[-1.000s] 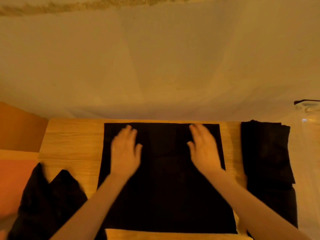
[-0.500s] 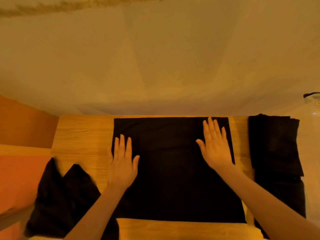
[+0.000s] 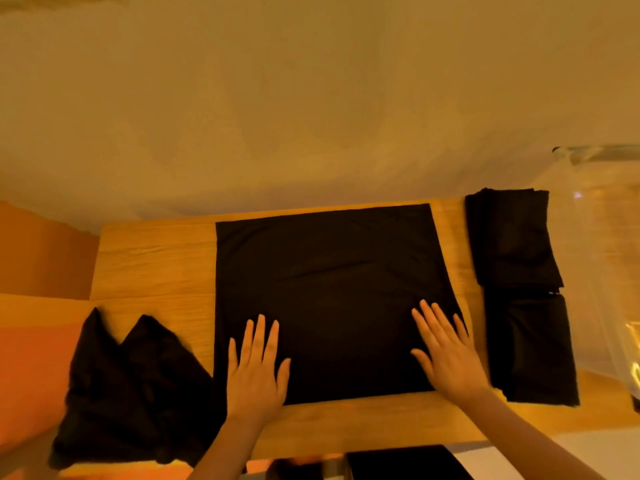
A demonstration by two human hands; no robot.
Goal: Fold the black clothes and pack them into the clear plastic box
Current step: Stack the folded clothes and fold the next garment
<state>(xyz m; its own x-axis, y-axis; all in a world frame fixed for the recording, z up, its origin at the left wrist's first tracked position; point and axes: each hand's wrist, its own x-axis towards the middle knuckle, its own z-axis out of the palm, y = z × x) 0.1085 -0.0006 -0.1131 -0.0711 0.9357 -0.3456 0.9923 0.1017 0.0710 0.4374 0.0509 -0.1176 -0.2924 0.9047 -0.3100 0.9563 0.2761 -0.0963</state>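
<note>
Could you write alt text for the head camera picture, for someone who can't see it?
Two bare hands, left hand and right hand, press flat on a square black cloth spread on a light wooden table. Folded black clothes lie to its right beside a clear plastic box; a crumpled black heap lies left.

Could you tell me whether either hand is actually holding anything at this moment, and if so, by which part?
Nothing is held. The left hand and right hand lie flat, fingers straight, pressing the near part of the flat square black cloth.

You see a black garment (image 3: 332,292) spread flat mid-table, folded black stack (image 3: 519,289) at right, clear plastic box (image 3: 602,244) beyond, unfolded heap (image 3: 128,393) at left.
</note>
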